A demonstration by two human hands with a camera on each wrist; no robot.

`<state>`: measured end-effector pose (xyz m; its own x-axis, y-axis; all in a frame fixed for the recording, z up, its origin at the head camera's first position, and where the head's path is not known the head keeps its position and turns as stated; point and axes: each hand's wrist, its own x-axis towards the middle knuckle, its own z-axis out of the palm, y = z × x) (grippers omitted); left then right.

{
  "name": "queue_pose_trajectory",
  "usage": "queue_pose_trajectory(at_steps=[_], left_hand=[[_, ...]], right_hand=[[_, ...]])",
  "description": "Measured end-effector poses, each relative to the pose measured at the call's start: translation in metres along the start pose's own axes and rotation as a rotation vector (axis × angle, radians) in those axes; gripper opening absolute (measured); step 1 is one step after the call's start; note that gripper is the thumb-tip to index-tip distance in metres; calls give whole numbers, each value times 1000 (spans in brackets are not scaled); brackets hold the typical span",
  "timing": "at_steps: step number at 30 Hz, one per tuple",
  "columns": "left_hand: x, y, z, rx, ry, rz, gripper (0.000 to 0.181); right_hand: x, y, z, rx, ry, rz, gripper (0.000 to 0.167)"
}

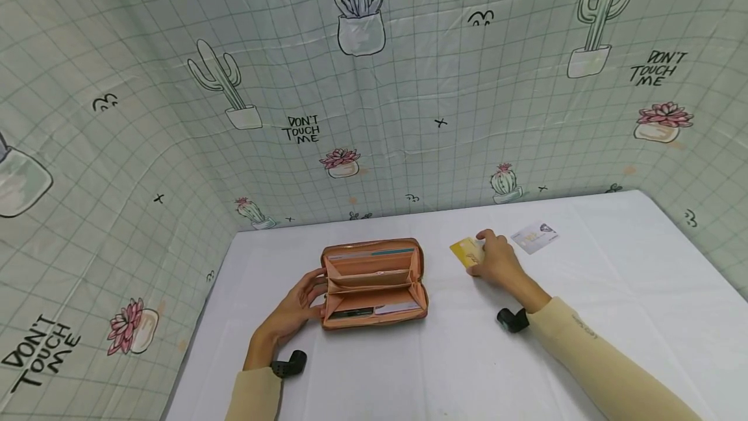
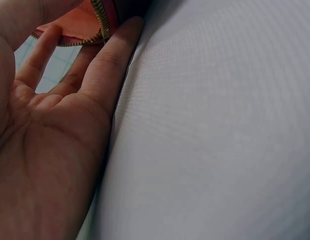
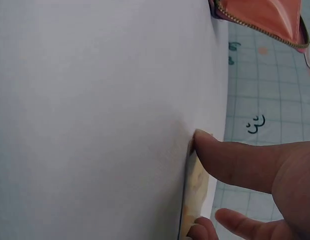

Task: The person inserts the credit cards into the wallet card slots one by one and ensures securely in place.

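An unzipped tan-orange wallet point(image 1: 374, 283) stands spread on the white table, with its inner pockets facing up and cards tucked in its front and back slots. My left hand point(image 1: 300, 301) holds the wallet's left end between thumb and fingers; the left wrist view shows these fingers point(image 2: 102, 70) by the brass zipper point(image 2: 101, 20). Right of the wallet, my right hand point(image 1: 497, 260) grips a yellow card point(image 1: 465, 251) by its edges, thumb on the near side and fingers on the far side. The card lies low at the tabletop.
A silvery-white card point(image 1: 535, 237) lies flat just beyond my right hand. The white table point(image 1: 456, 369) ends at the back against a hanging green checked cloth point(image 1: 403, 89) printed with cacti. A dark camera sits on each wrist.
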<state>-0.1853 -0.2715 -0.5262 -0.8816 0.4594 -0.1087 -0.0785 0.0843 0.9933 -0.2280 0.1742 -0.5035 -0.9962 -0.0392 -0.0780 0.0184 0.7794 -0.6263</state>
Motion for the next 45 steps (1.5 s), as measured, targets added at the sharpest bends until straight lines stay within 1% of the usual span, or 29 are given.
queue_pose_trajectory(at_steps=[6, 9, 10, 13, 17, 19, 22, 28, 33, 40, 45], left_hand=[[-1, 1, 0, 1, -5, 1, 92], [-2, 1, 0, 2, -12, 6, 91], [-2, 1, 0, 2, -15, 11, 90], [-2, 1, 0, 8, -16, 15, 90], [-1, 0, 0, 10, -16, 21, 89], [-1, 0, 0, 10, -19, 24, 89], [-1, 0, 0, 17, -18, 23, 89], [-1, 1, 0, 17, -8, 5, 90], [0, 1, 0, 18, -8, 4, 91], [0, 1, 0, 11, -10, 12, 91], [0, 1, 0, 11, -14, 16, 90]], right_hand=[[4, 0, -5, -18, -62, 5, 73], [6, 2, -7, -27, -77, 4, 70], [7, 2, -8, -33, -76, 1, 68], [7, 3, -10, -29, -66, -8, 54], [5, 2, -16, 28, -58, -5, 33], [5, 2, -20, 61, -59, -12, 28], [5, -1, -27, 98, -46, -39, 26], [6, -18, -42, 176, 11, -117, 24], [5, -35, -47, 254, 42, -157, 24], [3, -59, -40, 326, 92, -236, 28], [2, -79, -31, 350, 96, -302, 28]])
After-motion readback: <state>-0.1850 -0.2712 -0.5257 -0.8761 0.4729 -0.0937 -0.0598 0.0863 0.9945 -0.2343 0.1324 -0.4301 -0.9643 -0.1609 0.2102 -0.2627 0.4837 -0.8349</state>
